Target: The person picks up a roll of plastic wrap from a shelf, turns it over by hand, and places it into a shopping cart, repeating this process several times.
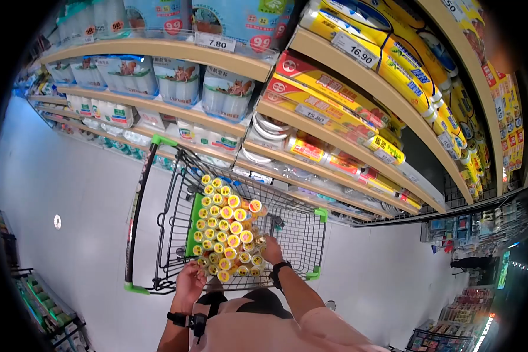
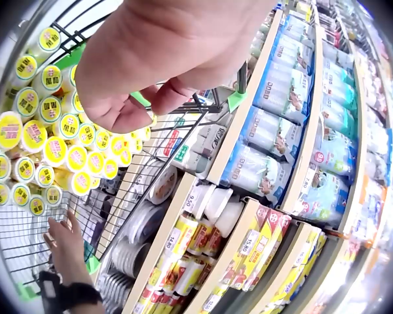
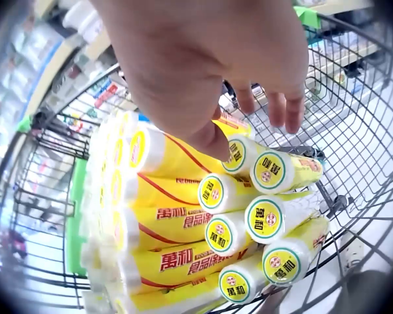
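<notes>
Many yellow rolls with white ends and round yellow labels [image 1: 233, 240] are stacked in a shopping cart [image 1: 296, 234], filling its part beside the green panel [image 1: 196, 226]. Over the right side of the stack, my right hand [image 1: 271, 251] reaches into the cart. In the right wrist view its thumb overlaps the end of a roll [image 3: 236, 156], while the other fingers hang loosely above the mesh, holding nothing. My left hand [image 1: 190, 283] is by the near left rim, beside the rolls. Its fingers curl loosely around nothing in the left wrist view.
Shelves [image 1: 158, 97] with bagged cups [image 1: 227, 94], boxes [image 1: 328, 88] and more yellow rolls [image 1: 405, 70] run along the cart's far side. The cart's handle [image 1: 136, 217] is on the left. Pale floor [image 1: 82, 193] surrounds the cart, with low racks [image 1: 47, 305] at lower left.
</notes>
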The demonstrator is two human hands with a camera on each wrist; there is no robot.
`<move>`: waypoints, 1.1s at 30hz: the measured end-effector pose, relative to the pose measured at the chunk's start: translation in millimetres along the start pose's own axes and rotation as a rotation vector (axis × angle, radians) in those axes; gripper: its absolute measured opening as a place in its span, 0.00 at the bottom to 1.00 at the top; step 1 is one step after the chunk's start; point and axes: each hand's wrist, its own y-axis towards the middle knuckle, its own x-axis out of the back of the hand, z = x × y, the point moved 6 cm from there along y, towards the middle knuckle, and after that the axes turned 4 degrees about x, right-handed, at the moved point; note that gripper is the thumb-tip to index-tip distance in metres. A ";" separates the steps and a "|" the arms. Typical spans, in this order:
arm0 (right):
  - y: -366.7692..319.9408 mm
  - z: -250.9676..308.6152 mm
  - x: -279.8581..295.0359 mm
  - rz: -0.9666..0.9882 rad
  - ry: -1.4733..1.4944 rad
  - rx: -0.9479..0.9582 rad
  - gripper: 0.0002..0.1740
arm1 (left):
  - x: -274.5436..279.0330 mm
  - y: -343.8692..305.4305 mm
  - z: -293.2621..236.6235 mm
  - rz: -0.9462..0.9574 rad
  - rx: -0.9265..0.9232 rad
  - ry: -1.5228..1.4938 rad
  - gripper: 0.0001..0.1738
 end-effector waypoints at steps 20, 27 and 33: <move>34.5 19.6 1.3 -0.005 -0.033 -0.369 0.23 | -23.6 25.6 -24.3 -0.049 0.008 0.011 0.09; 9.4 0.5 67.1 -0.286 0.122 -0.209 0.32 | -57.3 31.2 -5.7 0.088 -0.011 0.053 0.10; -20.6 -60.7 121.5 -0.395 0.473 -0.117 0.29 | -82.7 31.8 34.4 0.109 -0.093 0.071 0.13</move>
